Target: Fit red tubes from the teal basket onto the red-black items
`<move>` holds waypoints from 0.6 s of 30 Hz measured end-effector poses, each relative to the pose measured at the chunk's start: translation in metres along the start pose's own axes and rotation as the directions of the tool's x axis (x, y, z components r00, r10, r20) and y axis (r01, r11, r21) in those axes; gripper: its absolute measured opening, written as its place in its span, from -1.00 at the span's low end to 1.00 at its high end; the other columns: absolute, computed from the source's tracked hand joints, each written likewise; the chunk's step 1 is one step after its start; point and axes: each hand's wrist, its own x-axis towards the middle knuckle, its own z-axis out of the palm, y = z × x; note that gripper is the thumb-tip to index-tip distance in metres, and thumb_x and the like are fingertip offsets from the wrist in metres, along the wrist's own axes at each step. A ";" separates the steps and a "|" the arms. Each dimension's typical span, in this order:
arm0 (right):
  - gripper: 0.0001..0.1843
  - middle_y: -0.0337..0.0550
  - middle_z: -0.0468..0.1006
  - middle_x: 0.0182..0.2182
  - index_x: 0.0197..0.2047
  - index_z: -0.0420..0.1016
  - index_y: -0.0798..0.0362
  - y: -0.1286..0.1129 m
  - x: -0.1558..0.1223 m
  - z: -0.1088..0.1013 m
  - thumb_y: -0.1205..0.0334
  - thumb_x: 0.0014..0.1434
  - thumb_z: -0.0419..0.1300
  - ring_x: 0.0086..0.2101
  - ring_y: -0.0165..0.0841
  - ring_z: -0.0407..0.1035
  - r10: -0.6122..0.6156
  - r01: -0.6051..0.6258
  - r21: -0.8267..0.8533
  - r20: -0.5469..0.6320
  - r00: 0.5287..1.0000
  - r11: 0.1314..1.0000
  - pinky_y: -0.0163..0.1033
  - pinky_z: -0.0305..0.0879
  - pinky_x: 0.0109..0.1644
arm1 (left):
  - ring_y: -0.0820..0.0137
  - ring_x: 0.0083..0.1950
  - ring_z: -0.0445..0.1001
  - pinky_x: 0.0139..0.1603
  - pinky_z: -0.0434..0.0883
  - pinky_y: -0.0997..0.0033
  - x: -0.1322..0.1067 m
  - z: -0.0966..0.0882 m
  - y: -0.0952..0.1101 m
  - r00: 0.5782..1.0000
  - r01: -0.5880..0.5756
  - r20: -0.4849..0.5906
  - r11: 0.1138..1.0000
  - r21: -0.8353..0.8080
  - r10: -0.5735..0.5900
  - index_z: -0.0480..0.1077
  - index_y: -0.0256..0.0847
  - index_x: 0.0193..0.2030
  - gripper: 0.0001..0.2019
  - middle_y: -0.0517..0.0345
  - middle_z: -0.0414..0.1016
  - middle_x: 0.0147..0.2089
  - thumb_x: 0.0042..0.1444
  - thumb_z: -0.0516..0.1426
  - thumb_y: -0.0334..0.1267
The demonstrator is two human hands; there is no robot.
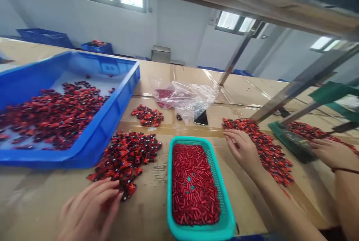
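My left hand (89, 209) is low at the left, smeared by motion. Its fingertips touch the near edge of a heap of small red-and-black parts (127, 156) on the cardboard-covered table (42, 192); whether it holds one I cannot tell. My right hand (242, 149) lies palm down at the left edge of a long strip of the same parts (269, 151), fingers stretched out, nothing seen in them. Between my hands stands a teal mesh basket (217, 181) full of small red tubes (193, 185).
A big blue bin (112, 110) with many red-and-black parts stands at the left. A small pile (148, 116), a clear plastic bag (190, 98) and a phone (201, 118) lie behind the basket. Another person's hand (331, 153) works at the far right beside a green tool (291, 142).
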 end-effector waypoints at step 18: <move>-0.87 -0.14 0.58 -0.29 -0.24 0.45 -0.03 -0.148 -0.031 -0.005 0.39 0.34 0.21 -0.30 -0.19 0.48 -0.261 0.165 0.249 0.422 0.868 0.954 -0.07 0.49 -0.19 | 0.07 -0.17 0.49 -0.09 0.24 0.07 0.070 0.034 0.052 0.912 -0.038 0.390 0.920 0.389 -0.127 0.54 -0.17 -0.27 -0.83 0.00 0.63 -0.28 0.21 0.17 -0.50</move>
